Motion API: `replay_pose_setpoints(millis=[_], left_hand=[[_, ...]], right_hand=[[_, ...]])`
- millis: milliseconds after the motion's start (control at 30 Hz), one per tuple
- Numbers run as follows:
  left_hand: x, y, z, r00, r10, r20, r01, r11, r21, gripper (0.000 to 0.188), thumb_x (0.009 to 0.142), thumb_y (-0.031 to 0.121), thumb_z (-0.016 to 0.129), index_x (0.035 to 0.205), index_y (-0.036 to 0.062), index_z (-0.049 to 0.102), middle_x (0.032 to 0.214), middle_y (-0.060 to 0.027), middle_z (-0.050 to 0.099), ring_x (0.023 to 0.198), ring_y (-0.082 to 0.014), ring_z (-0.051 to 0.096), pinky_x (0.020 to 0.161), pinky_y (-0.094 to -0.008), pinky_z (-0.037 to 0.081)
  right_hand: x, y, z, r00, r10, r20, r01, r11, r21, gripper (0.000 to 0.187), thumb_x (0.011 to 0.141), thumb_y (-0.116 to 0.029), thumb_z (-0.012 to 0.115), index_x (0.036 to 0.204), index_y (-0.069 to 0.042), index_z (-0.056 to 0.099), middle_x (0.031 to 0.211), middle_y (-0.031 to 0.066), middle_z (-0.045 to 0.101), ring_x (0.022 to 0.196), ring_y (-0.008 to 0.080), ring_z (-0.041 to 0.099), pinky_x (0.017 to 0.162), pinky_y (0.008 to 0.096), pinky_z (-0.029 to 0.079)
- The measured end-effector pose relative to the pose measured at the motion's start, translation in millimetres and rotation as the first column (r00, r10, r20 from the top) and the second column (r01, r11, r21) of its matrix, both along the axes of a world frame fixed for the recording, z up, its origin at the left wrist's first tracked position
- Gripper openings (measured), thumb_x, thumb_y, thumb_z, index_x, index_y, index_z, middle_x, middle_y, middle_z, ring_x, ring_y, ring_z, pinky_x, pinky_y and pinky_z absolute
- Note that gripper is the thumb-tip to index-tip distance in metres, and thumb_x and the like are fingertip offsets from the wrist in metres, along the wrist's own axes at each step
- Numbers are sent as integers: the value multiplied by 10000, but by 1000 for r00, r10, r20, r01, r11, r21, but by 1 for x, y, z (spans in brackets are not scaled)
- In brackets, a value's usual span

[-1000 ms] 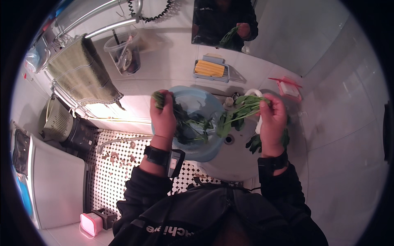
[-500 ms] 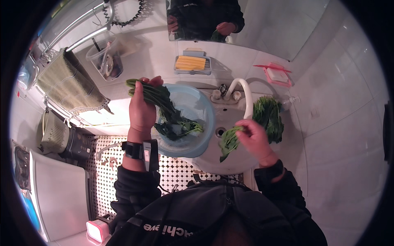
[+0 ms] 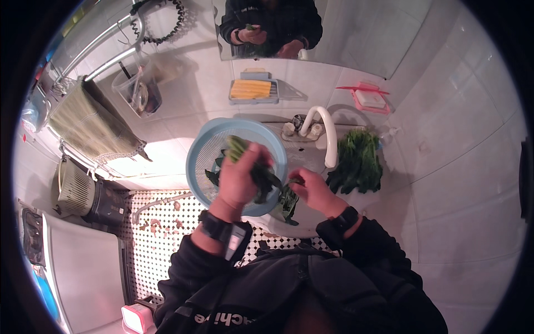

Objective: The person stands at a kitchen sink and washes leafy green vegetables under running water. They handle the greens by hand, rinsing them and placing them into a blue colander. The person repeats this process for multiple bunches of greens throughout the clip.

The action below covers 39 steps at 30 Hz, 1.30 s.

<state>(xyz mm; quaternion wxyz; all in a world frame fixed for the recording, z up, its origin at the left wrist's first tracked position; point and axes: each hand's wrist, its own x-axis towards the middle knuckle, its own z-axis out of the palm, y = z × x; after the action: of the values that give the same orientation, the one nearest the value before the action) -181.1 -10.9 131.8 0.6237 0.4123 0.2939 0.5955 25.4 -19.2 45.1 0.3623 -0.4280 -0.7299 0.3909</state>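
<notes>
- Whereas half a second ago the head view had the left hand (image 3: 240,181) out at the basket's left rim, it now sits over the basket (image 3: 196,146), fingers clenched round the stems of a bunch (image 3: 238,149) whose leaves droop rightward.
- Right hand (image 3: 316,193) has come leftward, close to the left; its thumb and forefinger look pinched on a sprig (image 3: 287,206), which hangs by the basket's near-right rim.
- Loose leaves (image 3: 212,176) lie in the basket, left of the bunch; a heap (image 3: 357,161) of greens sits right of the faucet (image 3: 331,139).
- With both hands drawn together, work seems centred on bunch and sprig, neither hand touching the heap.
</notes>
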Motion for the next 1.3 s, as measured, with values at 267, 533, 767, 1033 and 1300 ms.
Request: replay_pose_setpoints(millis=[267, 533, 767, 1033, 1300], left_hand=[[93, -25, -70, 941, -214, -261, 132, 946, -297, 264, 870, 161, 540, 1100, 33, 564, 822, -25, 600, 724, -69, 524, 682, -212, 429], [145, -1, -134, 903, -161, -397, 58, 964, -259, 278, 881, 138, 527, 1128, 12, 511, 857, 10, 567, 711, -58, 492, 646, -208, 416], [170, 7, -145, 942, -135, -306, 17, 932, -361, 146, 877, 139, 528, 952, 14, 526, 757, -28, 568, 634, -94, 508, 592, -239, 435], [158, 6, -153, 985, -155, -75, 88, 828, -554, 212, 876, 196, 533, 922, -9, 556, 782, -45, 589, 669, -120, 543, 608, -252, 451], [164, -1, -160, 956, -72, -285, -56, 907, -416, 219, 867, 181, 558, 984, -4, 571, 828, -31, 605, 725, -110, 561, 668, -251, 446]], right_hand=[[72, -4, -29, 874, -379, -305, 204, 854, -479, 200, 829, -27, 539, 1024, 16, 523, 860, 27, 581, 751, 79, 546, 659, 217, 452], [80, 19, -25, 761, -415, -499, 96, 832, -546, 212, 858, -77, 516, 1046, 20, 512, 922, 47, 568, 779, 98, 560, 670, 223, 480], [94, 44, -45, 948, -315, 52, 318, 946, -59, 192, 874, -209, 538, 901, -19, 540, 649, 139, 563, 618, 160, 557, 567, 286, 452], [111, 54, -59, 971, -45, -233, -59, 906, -420, 278, 904, -277, 481, 890, -11, 560, 628, 90, 547, 568, 175, 509, 556, 298, 433], [111, 63, -66, 968, -140, -208, -8, 810, -586, 248, 852, -265, 573, 864, -17, 564, 612, -3, 520, 590, 111, 511, 550, 251, 431]])
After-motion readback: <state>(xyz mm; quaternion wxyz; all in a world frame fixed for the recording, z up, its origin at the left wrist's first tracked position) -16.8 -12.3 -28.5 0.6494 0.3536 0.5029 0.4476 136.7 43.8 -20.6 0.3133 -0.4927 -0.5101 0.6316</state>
